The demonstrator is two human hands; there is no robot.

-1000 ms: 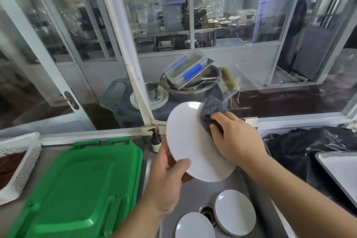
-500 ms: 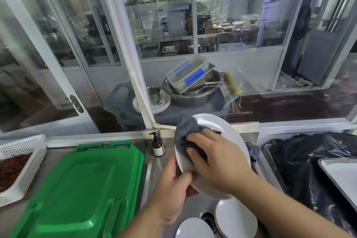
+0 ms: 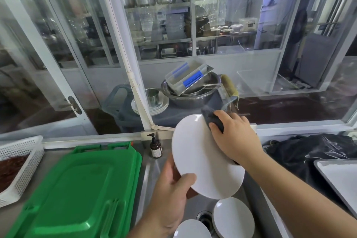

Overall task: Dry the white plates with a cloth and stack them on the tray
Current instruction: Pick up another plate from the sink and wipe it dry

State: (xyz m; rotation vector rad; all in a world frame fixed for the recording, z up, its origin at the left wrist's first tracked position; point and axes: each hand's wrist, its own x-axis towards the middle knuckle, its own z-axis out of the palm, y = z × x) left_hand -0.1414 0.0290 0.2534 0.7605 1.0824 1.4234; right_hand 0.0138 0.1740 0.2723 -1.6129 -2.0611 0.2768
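Note:
My left hand (image 3: 170,197) grips the lower left rim of a white plate (image 3: 201,158), which is tilted up above the sink. My right hand (image 3: 233,137) holds a dark grey cloth (image 3: 211,117) against the plate's upper right edge, its fingers curled over the cloth. Two more white plates lie in the sink below: one (image 3: 232,217) to the right of the drain, another (image 3: 191,229) at the bottom edge. A grey tray (image 3: 338,179) with a white inside sits at the far right.
A green plastic lid (image 3: 77,189) covers the counter to the left of the sink (image 3: 193,205). A white mesh basket (image 3: 21,158) stands at far left. A brown pump bottle (image 3: 155,148) is behind the sink. A black plastic bag (image 3: 309,150) lies on the right.
The plate has turned so its flat white side faces me. My right hand with the cloth moved from the plate's left part to its upper right edge.

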